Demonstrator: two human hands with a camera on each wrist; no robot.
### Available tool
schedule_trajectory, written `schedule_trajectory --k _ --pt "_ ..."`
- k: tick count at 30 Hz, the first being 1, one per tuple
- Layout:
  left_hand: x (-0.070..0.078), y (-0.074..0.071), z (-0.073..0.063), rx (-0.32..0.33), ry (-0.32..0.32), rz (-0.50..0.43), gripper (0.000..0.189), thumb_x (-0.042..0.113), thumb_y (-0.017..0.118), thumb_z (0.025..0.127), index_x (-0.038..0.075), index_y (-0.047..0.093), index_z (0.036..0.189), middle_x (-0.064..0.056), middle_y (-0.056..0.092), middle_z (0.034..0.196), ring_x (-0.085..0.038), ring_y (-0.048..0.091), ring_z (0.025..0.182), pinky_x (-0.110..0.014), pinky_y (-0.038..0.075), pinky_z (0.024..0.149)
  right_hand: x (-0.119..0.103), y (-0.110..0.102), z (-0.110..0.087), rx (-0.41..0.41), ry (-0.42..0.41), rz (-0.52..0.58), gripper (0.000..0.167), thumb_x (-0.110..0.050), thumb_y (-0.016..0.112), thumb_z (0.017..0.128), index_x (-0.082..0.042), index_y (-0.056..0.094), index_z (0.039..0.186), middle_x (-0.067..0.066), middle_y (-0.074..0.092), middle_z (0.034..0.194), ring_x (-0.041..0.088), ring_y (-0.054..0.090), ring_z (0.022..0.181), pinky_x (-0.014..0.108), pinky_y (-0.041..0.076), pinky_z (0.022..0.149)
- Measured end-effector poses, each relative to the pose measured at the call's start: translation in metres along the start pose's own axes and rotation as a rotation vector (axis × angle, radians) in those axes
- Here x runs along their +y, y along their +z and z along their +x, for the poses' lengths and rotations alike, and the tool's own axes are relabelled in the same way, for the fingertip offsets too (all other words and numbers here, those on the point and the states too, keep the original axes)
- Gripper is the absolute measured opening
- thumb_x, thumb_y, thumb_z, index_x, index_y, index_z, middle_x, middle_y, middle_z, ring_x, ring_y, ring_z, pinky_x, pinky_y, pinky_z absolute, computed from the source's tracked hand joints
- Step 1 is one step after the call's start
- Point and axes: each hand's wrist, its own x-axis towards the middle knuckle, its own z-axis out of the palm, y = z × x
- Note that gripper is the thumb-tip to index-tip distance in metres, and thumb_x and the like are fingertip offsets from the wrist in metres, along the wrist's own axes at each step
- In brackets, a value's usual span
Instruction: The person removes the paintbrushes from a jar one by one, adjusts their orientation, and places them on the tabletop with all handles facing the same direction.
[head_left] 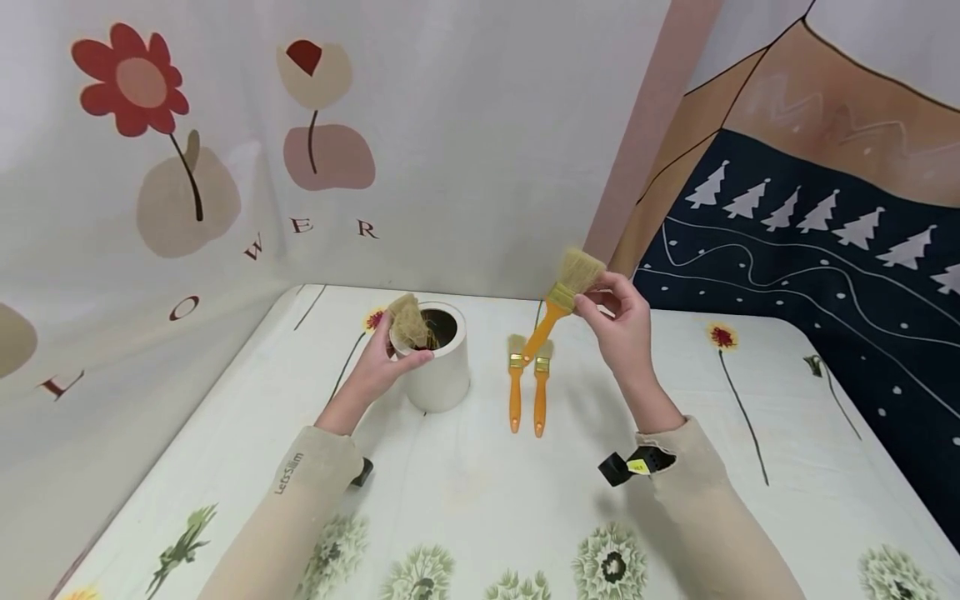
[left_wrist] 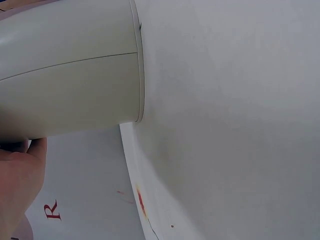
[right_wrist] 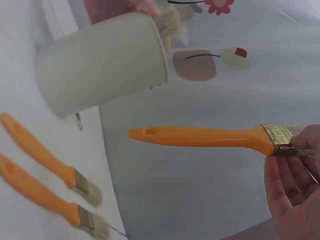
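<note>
A white cylindrical container (head_left: 437, 379) stands on the table, its dark inside visible. At its upper left side my left hand (head_left: 377, 358) grips the container by the rim; in the left wrist view only part of that hand (left_wrist: 20, 182) shows. Pale bristles of a brush (head_left: 408, 321) stick up from the container's mouth beside those fingers. My right hand (head_left: 621, 325) pinches a paintbrush (head_left: 561, 293) by its metal band, bristles up, with the orange handle (right_wrist: 200, 136) slanting down towards the container's side. Two more orange-handled paintbrushes, a left one (head_left: 515, 392) and a right one (head_left: 541, 396), lie below it.
The white table cloth (head_left: 465, 500) carries printed flowers. Behind it hangs a pale curtain (head_left: 480, 150) with flower prints and letters. A dark printed cloth (head_left: 810, 250) hangs at the right. A black wrist camera (head_left: 618, 468) sits on the right sleeve.
</note>
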Motion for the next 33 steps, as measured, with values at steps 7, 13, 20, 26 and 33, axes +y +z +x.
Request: schedule_trajectory --k 7,13,20,26,33 --pt "0.003 0.000 -0.001 -0.002 -0.010 0.011 0.104 0.031 0.073 0.088 0.010 0.001 0.161 -0.023 0.010 0.166 -0.044 0.012 0.153 -0.061 0.015 0.123 0.013 -0.011 -0.003 -0.010 0.071 0.006 0.031 0.001 0.062 0.094 0.005 0.058 0.125 -0.009 0.057 0.100 0.004 0.061 0.087 0.015 0.058 0.077" --pt "0.003 0.001 -0.001 0.005 0.004 0.006 0.102 0.029 0.072 0.089 0.010 0.003 0.161 -0.023 0.012 0.165 -0.043 0.013 0.153 -0.061 0.014 0.123 0.020 -0.019 -0.004 -0.040 0.159 -0.006 0.032 -0.001 0.060 0.096 0.005 0.056 0.127 -0.008 0.055 0.100 0.001 0.062 0.086 0.016 0.058 0.077" --pt "0.002 0.001 -0.001 0.007 -0.001 0.004 0.100 0.028 0.071 0.089 0.010 0.004 0.161 -0.023 0.012 0.165 -0.043 0.013 0.153 -0.061 0.014 0.123 0.031 -0.026 -0.004 -0.095 0.252 -0.031 0.033 -0.004 0.059 0.096 0.007 0.054 0.127 -0.010 0.057 0.100 -0.004 0.064 0.084 0.015 0.058 0.076" --pt "0.003 0.001 -0.001 0.005 0.003 0.003 0.100 0.029 0.072 0.088 0.011 0.006 0.161 -0.023 0.016 0.164 -0.043 0.015 0.153 -0.060 0.016 0.123 0.043 -0.031 -0.004 -0.126 0.322 -0.042 0.031 -0.005 0.060 0.096 0.007 0.054 0.123 -0.007 0.055 0.101 -0.006 0.064 0.083 0.016 0.058 0.076" --pt "0.003 0.002 -0.001 0.009 0.017 -0.001 0.096 0.025 0.071 0.088 0.013 0.010 0.160 -0.022 0.020 0.163 -0.043 0.018 0.152 -0.060 0.016 0.123 0.054 -0.034 -0.005 -0.172 0.403 -0.094 0.035 -0.009 0.060 0.097 0.006 0.053 0.128 -0.002 0.054 0.103 -0.005 0.064 0.082 0.015 0.058 0.075"
